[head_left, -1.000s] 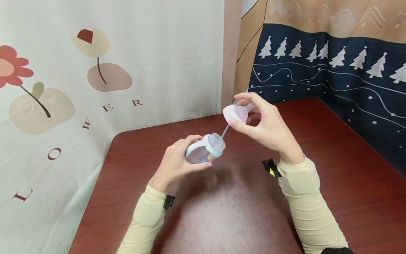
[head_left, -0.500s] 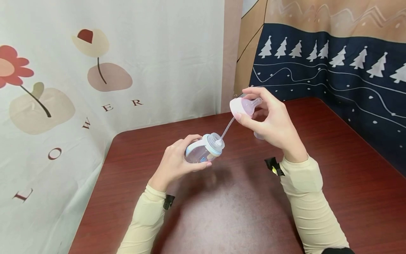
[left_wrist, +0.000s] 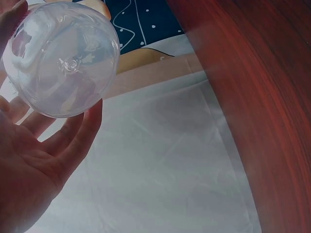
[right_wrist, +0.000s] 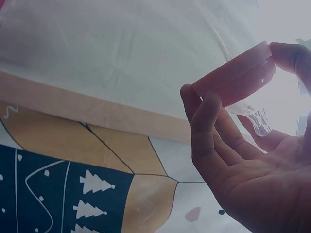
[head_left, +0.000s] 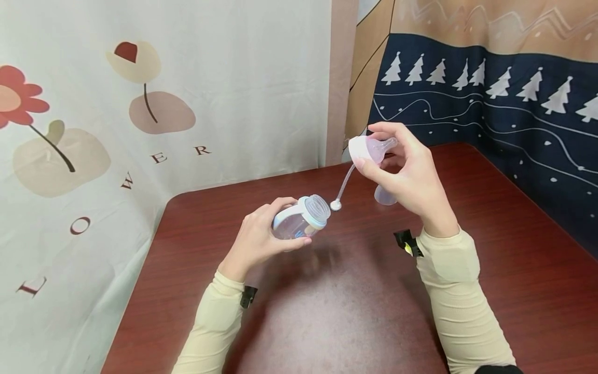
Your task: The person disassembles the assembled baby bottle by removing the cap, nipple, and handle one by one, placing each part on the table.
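Note:
A clear baby bottle (head_left: 299,224) with a white-and-blue collar lies tilted in my left hand (head_left: 259,236), its open threaded mouth facing up and right. The left wrist view shows the bottle's round base (left_wrist: 65,63) with fingers curled about it. Up and to the right, my right hand (head_left: 408,174) pinches a pink nipple cap (head_left: 366,150) by its rim, the clear teat pointing right. From the cap hangs a thin straw (head_left: 344,183) ending in a small weighted ball (head_left: 335,205), just outside the bottle mouth. In the right wrist view the cap (right_wrist: 238,75) sits between thumb and fingers.
A clear domed cover (head_left: 385,196) stands on the brown wooden table (head_left: 299,322), partly hidden behind my right hand. Behind the table hang a pale flower-print curtain (head_left: 252,93) and a dark blue cloth with white trees (head_left: 504,119).
My right hand has moved up and right with the cap, drawing the straw and its ball out of the bottle. The clear cover has come into view. My left hand stays nearly still.

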{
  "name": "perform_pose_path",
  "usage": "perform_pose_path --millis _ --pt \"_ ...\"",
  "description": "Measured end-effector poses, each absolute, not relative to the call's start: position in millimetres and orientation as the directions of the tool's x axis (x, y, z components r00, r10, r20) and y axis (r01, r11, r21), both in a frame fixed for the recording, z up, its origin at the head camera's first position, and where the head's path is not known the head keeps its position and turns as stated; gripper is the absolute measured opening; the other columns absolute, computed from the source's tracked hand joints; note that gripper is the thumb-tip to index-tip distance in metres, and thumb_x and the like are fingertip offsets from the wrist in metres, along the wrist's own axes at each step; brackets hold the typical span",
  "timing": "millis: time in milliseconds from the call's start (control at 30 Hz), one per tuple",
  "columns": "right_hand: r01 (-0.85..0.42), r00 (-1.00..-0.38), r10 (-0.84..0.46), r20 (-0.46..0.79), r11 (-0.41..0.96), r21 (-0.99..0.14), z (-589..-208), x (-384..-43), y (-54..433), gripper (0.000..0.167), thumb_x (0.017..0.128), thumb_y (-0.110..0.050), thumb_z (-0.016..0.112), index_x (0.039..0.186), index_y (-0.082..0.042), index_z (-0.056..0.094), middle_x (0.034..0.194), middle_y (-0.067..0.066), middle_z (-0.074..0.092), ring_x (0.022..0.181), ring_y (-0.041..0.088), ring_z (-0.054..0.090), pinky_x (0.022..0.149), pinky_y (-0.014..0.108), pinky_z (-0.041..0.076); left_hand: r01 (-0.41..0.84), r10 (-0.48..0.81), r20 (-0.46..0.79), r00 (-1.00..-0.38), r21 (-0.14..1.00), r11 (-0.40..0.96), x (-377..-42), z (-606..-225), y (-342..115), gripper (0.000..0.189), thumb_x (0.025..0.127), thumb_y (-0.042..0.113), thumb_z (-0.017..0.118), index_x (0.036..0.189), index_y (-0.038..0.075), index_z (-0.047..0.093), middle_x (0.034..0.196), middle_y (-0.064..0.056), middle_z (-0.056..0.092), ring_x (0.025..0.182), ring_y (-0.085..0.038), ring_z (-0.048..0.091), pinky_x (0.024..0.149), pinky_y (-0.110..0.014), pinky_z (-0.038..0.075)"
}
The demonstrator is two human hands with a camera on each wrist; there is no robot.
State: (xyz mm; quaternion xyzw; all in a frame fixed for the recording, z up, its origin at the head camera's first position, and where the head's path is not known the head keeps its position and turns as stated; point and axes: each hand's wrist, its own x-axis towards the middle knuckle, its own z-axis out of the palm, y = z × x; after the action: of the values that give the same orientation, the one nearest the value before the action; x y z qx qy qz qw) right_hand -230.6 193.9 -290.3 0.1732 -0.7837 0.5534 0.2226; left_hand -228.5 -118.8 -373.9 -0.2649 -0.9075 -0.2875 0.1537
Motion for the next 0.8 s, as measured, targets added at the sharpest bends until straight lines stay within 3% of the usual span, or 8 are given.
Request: perform_pose_path --millis 367,600,800 --pt "-0.502 -0.854 -0.090 0.512 0.398 -0.768 -293 -235 201 0.062 0.090 -0.015 0.084 0.147 -0.015 0.059 0.127 0.006 0.066 0.090 0.020 0.065 0.080 0.019 0.053 0.582 0.400 0.442 -0.803 0.435 0.687 -229 -374 -118 0.075 0.072 0.055 0.093 0.136 0.027 0.063 0.104 0.007 0.072 0.086 -0.014 0.062 0.074 -0.037 0.050" --pt "-0.504 -0.861 -0.194 0.470 0.450 -0.737 -295 -240 201 0.065 0.090 -0.020 0.085 0.149 -0.018 0.057 0.130 0.008 0.066 0.097 0.023 0.067 0.084 0.023 0.052 0.585 0.396 0.451 -0.800 0.437 0.683 -228 -373 -119 0.075 0.072 0.054 0.093 0.135 0.027 0.064 0.104 0.007 0.072 0.086 -0.014 0.062 0.074 -0.037 0.051" --pt "-0.463 -0.885 -0.232 0.404 0.528 -0.712 -301 -245 204 0.067 0.089 -0.015 0.086 0.148 -0.013 0.057 0.129 0.012 0.065 0.102 0.030 0.066 0.084 0.030 0.054 0.580 0.399 0.438 -0.805 0.443 0.684 -227 -373 -119 0.075 0.072 0.055 0.093 0.135 0.027 0.063 0.106 0.007 0.072 0.087 -0.014 0.062 0.074 -0.037 0.051"
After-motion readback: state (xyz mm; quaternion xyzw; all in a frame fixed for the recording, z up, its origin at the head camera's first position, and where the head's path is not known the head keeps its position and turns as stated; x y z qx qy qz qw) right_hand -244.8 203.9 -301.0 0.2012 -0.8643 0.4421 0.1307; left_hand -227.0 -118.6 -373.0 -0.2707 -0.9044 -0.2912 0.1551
